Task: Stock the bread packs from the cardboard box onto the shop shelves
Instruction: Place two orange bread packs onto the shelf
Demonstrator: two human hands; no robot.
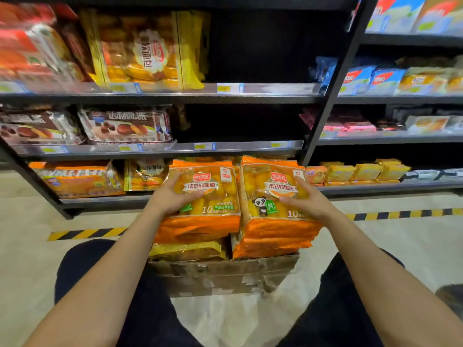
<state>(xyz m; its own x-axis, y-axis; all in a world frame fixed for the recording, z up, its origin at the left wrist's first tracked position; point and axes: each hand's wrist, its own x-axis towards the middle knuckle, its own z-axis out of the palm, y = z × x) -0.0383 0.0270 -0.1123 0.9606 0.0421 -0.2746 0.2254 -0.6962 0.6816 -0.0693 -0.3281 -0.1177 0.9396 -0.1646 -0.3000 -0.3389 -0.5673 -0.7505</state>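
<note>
A brown cardboard box (225, 274) stands on the floor between my knees, stacked with orange bread packs. My left hand (172, 194) grips the left side of the top left orange bread pack (210, 196). My right hand (305, 199) grips the right side of the top right orange bread pack (270, 194). Both packs stand tilted upright side by side above the box, in front of the bottom shelf (105, 199). A yellow pack (188, 251) lies under the left pile.
Black shelving holds yellow bread packs (147, 51) on the upper shelf and brown cake packs (125, 126) on the middle shelf, each with a dark gap to its right. A second shelving unit (390, 139) stands to the right. Yellow-black tape (87, 232) marks the floor.
</note>
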